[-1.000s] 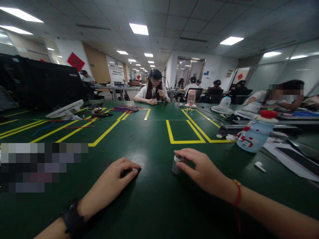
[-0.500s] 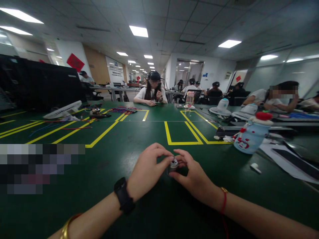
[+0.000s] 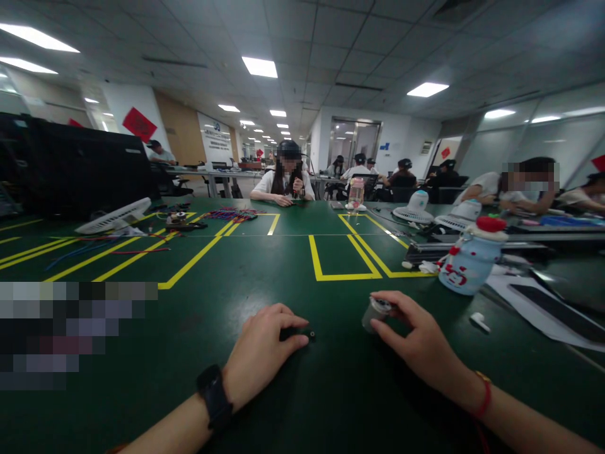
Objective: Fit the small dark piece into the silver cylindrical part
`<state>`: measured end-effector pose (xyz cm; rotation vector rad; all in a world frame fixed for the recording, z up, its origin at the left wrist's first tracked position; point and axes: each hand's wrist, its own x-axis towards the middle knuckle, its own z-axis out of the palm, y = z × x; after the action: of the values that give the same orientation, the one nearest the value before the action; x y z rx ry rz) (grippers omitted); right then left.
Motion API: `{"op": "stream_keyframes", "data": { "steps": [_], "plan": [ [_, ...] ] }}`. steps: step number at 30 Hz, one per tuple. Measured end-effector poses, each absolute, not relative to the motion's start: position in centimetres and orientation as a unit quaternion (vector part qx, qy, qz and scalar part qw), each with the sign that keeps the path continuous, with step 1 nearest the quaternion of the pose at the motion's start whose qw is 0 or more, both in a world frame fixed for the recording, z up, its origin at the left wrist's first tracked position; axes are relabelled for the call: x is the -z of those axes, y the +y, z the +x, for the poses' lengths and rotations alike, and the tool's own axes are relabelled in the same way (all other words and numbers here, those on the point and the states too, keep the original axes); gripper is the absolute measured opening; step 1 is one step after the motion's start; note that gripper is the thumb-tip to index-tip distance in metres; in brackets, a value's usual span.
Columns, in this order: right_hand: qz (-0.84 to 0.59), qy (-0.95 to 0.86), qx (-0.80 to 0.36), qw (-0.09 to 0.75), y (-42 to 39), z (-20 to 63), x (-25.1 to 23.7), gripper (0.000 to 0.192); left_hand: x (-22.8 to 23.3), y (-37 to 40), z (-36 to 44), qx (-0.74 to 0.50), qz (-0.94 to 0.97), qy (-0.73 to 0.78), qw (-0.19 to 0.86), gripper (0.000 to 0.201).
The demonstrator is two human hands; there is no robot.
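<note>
Now, right hand (image 3: 416, 337) gripping small jar (image 3: 373, 313) — contents unseen, left hand (image 3: 265, 347) pinching dark part (image 3: 302, 333).

Dark green table mat (image 3: 265, 271) marked with yellow tape rectangles (image 3: 343, 255). At 2 o'clock: pale blue bottle with red cap (image 3: 467, 258), tilted; just beyond it, two white desk fans (image 3: 416, 208). At 3 o'clock: small white earbud (image 3: 479, 322) lying on the mat. At 10 o'clock: flat white fan (image 3: 116, 216), loose red and blue wires (image 3: 108, 249), black monitor (image 3: 80, 170). At 12 o'clock: seated person in white shirt (image 3: 283, 183), pink bottle (image 3: 355, 192) just beside.
</note>
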<state>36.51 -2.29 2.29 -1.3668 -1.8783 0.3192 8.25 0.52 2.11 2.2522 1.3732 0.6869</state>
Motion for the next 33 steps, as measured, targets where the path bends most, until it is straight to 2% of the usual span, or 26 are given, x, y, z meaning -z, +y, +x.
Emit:
{"op": "stream_keyframes", "data": {
  "steps": [3,6,8,10,12,14,16,19,22,25,30,33],
  "plan": [
    [-0.634,-0.678,-0.04,0.37,-2.4,42.4,-1.8,0.042,-2.6,0.4,5.7,-0.252,0.79,0.51,0.23,0.031],
    [-0.696,-0.643,-0.021,0.319,-2.4,47.2,-0.7,0.05,-2.6,0.4,2.2,-0.245,0.766,0.547,0.233,0.036],
    [-0.701,-0.649,0.007,0.297,-2.4,48.4,-0.4,0.054,-2.3,0.4,0.2,-0.237,0.745,0.574,0.242,0.041],
    [-0.675,-0.664,0.11,0.303,-2.4,47.6,-0.5,0.063,-1.9,0.5,-1.0,-0.226,0.725,0.595,0.262,0.045],
    [-0.615,-0.698,0.198,0.309,-2.4,44.8,-1.1,0.064,-1.5,0.6,-1.4,-0.216,0.713,0.61,0.271,0.046],
    [-0.548,-0.765,0.182,0.285,-2.3,40.6,-1.6,0.049,-1.1,0.7,-1.1,-0.216,0.713,0.615,0.258,0.045],
    [-0.497,-0.827,0.095,0.245,-1.9,35.9,-1.8,0.034,-0.9,0.7,-0.7,-0.226,0.72,0.611,0.238,0.041],
    [-0.464,-0.859,0.016,0.217,-1.2,30.0,-1.7,0.026,-0.8,0.5,-0.3,-0.234,0.728,0.605,0.22,0.038],
    [-0.444,-0.871,0.013,0.211,-0.6,27.9,-2.3,0.02,-0.9,0.2,-0.5,-0.235,0.734,0.6,0.213,0.037],
    [-0.472,-0.853,0.03,0.222,-0.4,30.8,-4.1,0.022,-0.9,0.1,-0.6,-0.232,0.74,0.595,0.213,0.037],
    [-0.611,-0.74,0.111,0.258,-0.9,42.4,-6.5,0.024,-0.6,0.2,-0.5,-0.225,0.748,0.585,0.218,0.036],
    [-0.7,-0.667,0.115,0.226,-1.5,48.0,-6.0,0.025,-0.5,0.4,-0.5,-0.219,0.753,0.581,0.22,0.036]
  ]
}}
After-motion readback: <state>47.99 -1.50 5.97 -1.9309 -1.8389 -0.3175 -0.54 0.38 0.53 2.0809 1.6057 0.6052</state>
